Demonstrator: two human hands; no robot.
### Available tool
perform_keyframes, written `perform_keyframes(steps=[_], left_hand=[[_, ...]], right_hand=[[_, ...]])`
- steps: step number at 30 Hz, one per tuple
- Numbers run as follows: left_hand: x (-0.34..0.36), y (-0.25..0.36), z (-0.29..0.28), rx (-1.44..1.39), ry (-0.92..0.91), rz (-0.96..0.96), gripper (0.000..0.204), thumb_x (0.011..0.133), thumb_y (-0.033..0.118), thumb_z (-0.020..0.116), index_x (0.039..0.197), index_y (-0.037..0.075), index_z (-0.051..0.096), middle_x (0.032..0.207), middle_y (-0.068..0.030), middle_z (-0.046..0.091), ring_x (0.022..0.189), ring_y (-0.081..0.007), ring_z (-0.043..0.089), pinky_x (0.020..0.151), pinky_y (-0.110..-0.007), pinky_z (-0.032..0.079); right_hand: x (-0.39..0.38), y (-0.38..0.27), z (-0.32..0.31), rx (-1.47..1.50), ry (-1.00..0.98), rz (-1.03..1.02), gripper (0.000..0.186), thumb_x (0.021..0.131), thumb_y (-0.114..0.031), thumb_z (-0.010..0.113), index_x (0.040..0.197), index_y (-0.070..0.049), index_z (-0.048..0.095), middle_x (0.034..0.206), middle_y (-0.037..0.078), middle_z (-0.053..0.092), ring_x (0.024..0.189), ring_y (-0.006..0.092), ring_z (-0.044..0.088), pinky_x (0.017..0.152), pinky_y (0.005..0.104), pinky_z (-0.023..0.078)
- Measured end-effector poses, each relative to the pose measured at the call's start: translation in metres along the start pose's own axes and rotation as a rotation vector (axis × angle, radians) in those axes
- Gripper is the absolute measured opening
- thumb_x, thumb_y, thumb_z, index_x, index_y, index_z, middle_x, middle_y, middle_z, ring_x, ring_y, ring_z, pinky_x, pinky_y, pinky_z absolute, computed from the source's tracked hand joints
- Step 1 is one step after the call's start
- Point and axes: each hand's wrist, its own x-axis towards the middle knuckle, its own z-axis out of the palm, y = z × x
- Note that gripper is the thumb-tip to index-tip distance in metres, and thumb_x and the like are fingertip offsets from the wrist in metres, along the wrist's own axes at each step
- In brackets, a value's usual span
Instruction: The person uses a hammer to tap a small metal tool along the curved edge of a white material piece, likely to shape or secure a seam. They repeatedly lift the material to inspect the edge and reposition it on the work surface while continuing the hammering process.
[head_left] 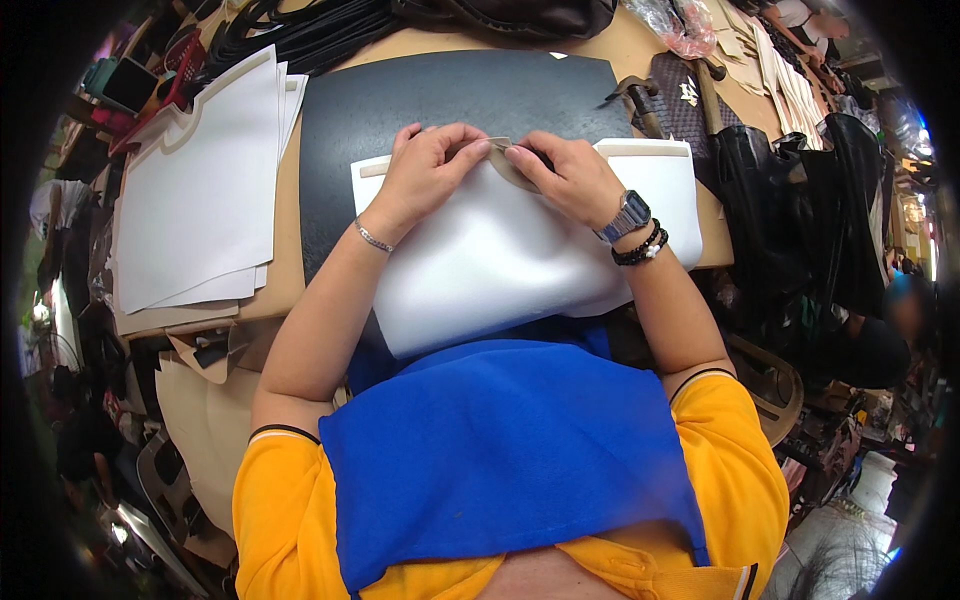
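Observation:
A white sheet (pixel 480 260) with a beige strip along its top edge lies before me, partly on a dark board (pixel 440 95) and partly over my lap. The edge dips in a curve at its middle. My left hand (pixel 437 165) pinches the beige strip (pixel 505 157) at that curve, thumb against forefinger. Just to the right, my right hand (pixel 567 175) pinches the same strip, its fingertips almost meeting the left ones. The fingers partly hide the strip.
A stack of similar white sheets (pixel 205 190) lies at the left. At the right are a hammer (pixel 645 108), another tool with a wooden handle (pixel 710 100) and black leather bags (pixel 765 190). Black cords (pixel 290 40) lie at the back left.

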Motion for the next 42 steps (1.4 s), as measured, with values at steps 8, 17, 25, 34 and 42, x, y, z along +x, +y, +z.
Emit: perform_keyframes(steps=[8, 17, 25, 34, 42], left_hand=[[-0.001, -0.001, 0.0, -0.008, -0.001, -0.005, 0.026, 0.097, 0.034, 0.055, 0.102, 0.013, 0.07, 0.084, -0.0009, 0.07, 0.086, -0.0146, 0.063, 0.112, -0.048, 0.017], [-0.001, -0.004, 0.0, 0.018, -0.002, 0.038, 0.025, 0.096, 0.032, 0.056, 0.103, 0.012, 0.069, 0.083, -0.0013, 0.07, 0.083, -0.0145, 0.064, 0.112, -0.048, 0.018], [0.027, 0.025, -0.061, 0.336, -0.327, 0.063, 0.018, 0.091, 0.019, 0.065, 0.104, 0.006, 0.067, 0.091, -0.0059, 0.071, 0.084, -0.021, 0.066, 0.073, -0.031, 0.052], [0.109, 0.082, -0.066, 1.355, -0.032, 0.486, 0.029, 0.084, 0.023, 0.068, 0.113, 0.019, 0.067, 0.111, -0.0044, 0.067, 0.112, -0.0229, 0.06, 0.107, -0.065, 0.024], [-0.05, 0.056, 0.031, 0.873, -0.173, 0.217, 0.086, 0.079, 0.065, 0.064, 0.147, 0.018, 0.041, 0.156, -0.0154, 0.03, 0.142, -0.0358, 0.031, 0.104, -0.073, 0.025]], right_hand=[[0.001, -0.003, 0.0, 0.07, -0.009, -0.005, 0.034, 0.097, -0.034, 0.056, 0.101, -0.002, 0.067, 0.077, 0.016, 0.068, 0.066, 0.0259, 0.063, 0.063, 0.0339, 0.049], [-0.002, 0.005, 0.0, 0.106, 0.13, -0.027, 0.031, 0.097, -0.031, 0.058, 0.097, -0.001, 0.065, 0.076, 0.015, 0.066, 0.065, 0.0243, 0.062, 0.062, 0.0337, 0.048], [-0.054, 0.062, -0.075, -0.405, 0.167, 0.056, 0.036, 0.084, -0.037, 0.072, 0.104, -0.008, 0.062, 0.091, 0.014, 0.068, 0.084, 0.0332, 0.066, 0.072, 0.0407, 0.052], [-0.058, -0.004, -0.022, 0.175, -0.342, -0.034, 0.02, 0.088, -0.014, 0.069, 0.1, -0.002, 0.059, 0.081, 0.008, 0.063, 0.075, 0.0144, 0.06, 0.073, 0.0313, 0.05], [0.029, 0.047, -0.004, -0.247, 0.159, -0.285, 0.026, 0.096, -0.016, 0.053, 0.118, -0.004, 0.062, 0.115, 0.014, 0.067, 0.111, 0.0313, 0.061, 0.096, 0.0408, 0.047]])
